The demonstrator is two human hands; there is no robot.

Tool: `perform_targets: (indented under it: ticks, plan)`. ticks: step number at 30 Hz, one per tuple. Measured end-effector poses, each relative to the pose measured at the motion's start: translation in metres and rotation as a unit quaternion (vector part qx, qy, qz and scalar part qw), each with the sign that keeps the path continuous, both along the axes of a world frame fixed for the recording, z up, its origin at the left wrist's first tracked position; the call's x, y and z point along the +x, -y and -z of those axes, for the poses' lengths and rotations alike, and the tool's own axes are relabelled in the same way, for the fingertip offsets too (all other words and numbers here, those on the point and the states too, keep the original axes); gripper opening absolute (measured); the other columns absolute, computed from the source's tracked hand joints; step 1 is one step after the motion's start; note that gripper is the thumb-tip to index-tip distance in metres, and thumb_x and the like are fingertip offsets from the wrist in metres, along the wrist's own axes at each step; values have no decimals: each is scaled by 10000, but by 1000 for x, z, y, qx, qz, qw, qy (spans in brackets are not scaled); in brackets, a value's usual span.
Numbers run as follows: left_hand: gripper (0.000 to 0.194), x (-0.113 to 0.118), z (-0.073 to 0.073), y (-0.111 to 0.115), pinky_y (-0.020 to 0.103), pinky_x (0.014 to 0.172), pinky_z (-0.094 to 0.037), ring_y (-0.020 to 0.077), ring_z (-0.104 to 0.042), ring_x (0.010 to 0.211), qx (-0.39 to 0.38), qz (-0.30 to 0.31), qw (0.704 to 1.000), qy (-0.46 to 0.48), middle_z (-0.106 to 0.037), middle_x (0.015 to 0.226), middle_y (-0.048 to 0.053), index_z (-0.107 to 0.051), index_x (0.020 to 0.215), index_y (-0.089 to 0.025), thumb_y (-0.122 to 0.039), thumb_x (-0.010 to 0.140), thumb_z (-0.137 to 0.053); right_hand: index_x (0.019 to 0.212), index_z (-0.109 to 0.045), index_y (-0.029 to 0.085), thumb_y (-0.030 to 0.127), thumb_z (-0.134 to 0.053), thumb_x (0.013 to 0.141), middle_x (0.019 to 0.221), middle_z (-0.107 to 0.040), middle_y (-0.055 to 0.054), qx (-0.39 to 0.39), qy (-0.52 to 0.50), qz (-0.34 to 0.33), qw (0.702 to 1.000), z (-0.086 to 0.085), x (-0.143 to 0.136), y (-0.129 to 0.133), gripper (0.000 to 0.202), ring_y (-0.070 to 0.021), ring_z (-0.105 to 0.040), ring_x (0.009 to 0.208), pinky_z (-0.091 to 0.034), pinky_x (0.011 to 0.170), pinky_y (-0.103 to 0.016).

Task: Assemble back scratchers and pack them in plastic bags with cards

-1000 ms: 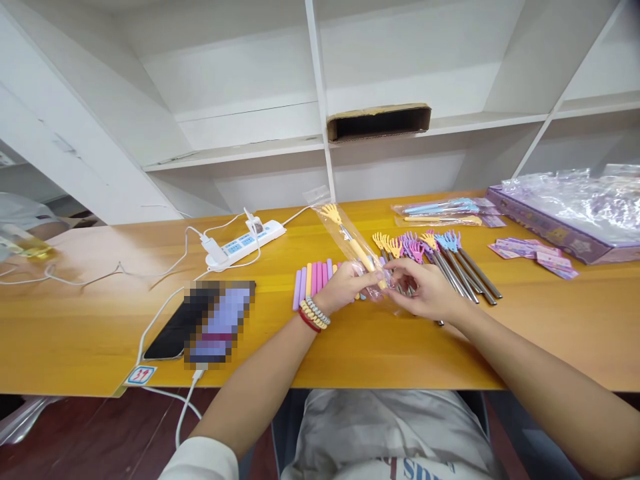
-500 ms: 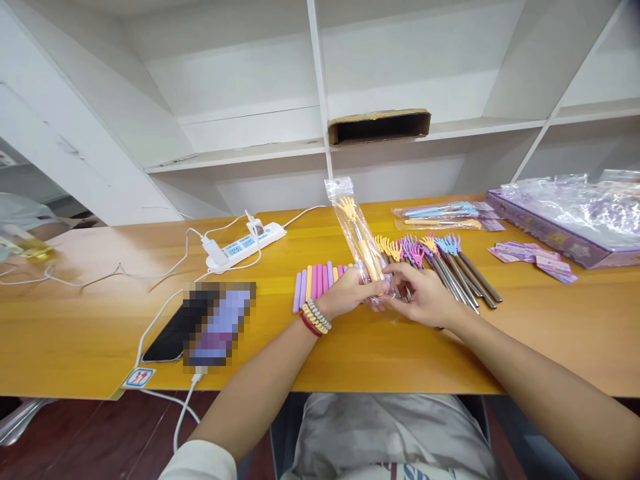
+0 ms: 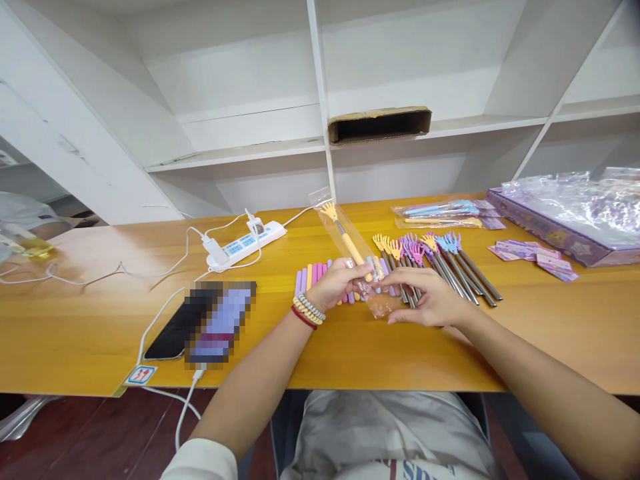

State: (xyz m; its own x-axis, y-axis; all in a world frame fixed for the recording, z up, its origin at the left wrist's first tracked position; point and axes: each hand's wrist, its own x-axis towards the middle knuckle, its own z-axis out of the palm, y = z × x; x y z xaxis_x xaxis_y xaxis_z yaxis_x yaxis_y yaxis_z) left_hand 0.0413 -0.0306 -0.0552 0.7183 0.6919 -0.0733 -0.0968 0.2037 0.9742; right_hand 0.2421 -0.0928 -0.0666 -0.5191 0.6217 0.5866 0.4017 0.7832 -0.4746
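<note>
In the head view a yellow back scratcher (image 3: 354,248) with a hand-shaped head lies inside a clear plastic bag, tilted with its head up and to the left. My left hand (image 3: 340,283) is closed round the lower part of the bagged scratcher. Beside the bag's lower end is my right hand (image 3: 433,293), its thumb and fingers spread apart and the fingertips at the bag's edge. Behind my hands lie several pastel handle tubes (image 3: 314,277). Several loose back scratchers with metal rods (image 3: 453,280) fan out behind and right of my right hand.
Bagged scratchers (image 3: 440,217) lie at the back. Printed cards (image 3: 533,257) sit near a purple box (image 3: 560,230) of plastic bags on the right. To the left are a power strip (image 3: 247,247), cables and two phones (image 3: 173,327). A cardboard box (image 3: 380,125) rests on the shelf.
The bagged scratcher has tilted further left and sits slightly lower. My right hand's thumb has parted from its fingers, and the bag's lower end now shows between my hands.
</note>
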Motion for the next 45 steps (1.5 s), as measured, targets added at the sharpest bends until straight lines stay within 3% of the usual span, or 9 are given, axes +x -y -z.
perform_targets:
  ticks: [7,10,14,20,25,32,38,41,45]
  plan:
    - [370,-1,0,2,207,494,-432,106,-584,538,84,27,995,-48,-626,652,65,-610,746,-79,-447,768,-621,822,-647,189,238,-612,823,695,-602,-23,29,-40,40,998,-5,-4,0,60,-113,-529,620,-432,580,-249]
    - [383,2,-2,7,198,475,-420,113,-593,551,155,34,983,-96,-634,663,60,-618,790,-91,-474,772,-606,811,-646,188,239,-619,813,762,-566,-42,53,-69,80,993,-6,-4,-2,58,-139,-541,715,-453,652,-282]
    - [379,6,-4,13,209,522,-463,127,-619,634,169,57,982,-68,-631,743,51,-593,871,-115,-484,785,-588,783,-618,185,263,-594,827,957,-568,-82,35,-74,100,992,-4,-5,-5,93,-181,-558,895,-466,771,-334]
    - [505,4,-2,15,215,541,-442,128,-599,652,144,40,987,-57,-633,780,95,-601,874,-94,-566,848,-422,764,-573,171,292,-567,847,737,-612,-46,-12,-68,127,989,2,-4,-7,146,-127,-541,636,-433,590,-264]
    - [413,6,-4,17,214,571,-421,111,-544,670,183,48,980,-65,-588,762,37,-597,967,-120,-465,743,-634,753,-582,170,303,-590,827,685,-606,-30,7,-69,148,987,2,-5,-7,153,-106,-498,568,-401,539,-245]
    - [265,8,-1,13,213,581,-396,91,-495,639,213,27,974,-77,-558,722,20,-602,838,-107,-358,758,-638,711,-549,171,303,-621,797,608,-553,-2,-16,-89,160,983,4,-6,-5,173,-85,-450,507,-365,481,-224]
    - [233,8,4,12,230,610,-419,101,-504,646,193,70,976,-76,-542,696,6,-598,841,-115,-313,735,-662,1078,-487,179,302,-606,796,605,-509,42,-167,-107,91,976,3,-6,-4,330,-88,-462,508,-376,468,-205]
    - [264,9,7,12,242,642,-444,115,-545,688,181,59,978,-79,-592,758,30,-603,893,-114,-309,728,-673,872,-573,168,316,-579,810,545,-474,43,-157,-66,99,980,-1,-6,-3,160,-71,-391,466,-310,430,-196]
    - [345,10,9,11,246,667,-471,136,-599,733,199,-38,977,-73,-633,812,52,-589,939,-115,-282,674,-732,681,-537,161,310,-574,811,513,-479,34,-129,-91,135,978,-2,-6,-3,202,-66,-380,458,-288,424,-194]
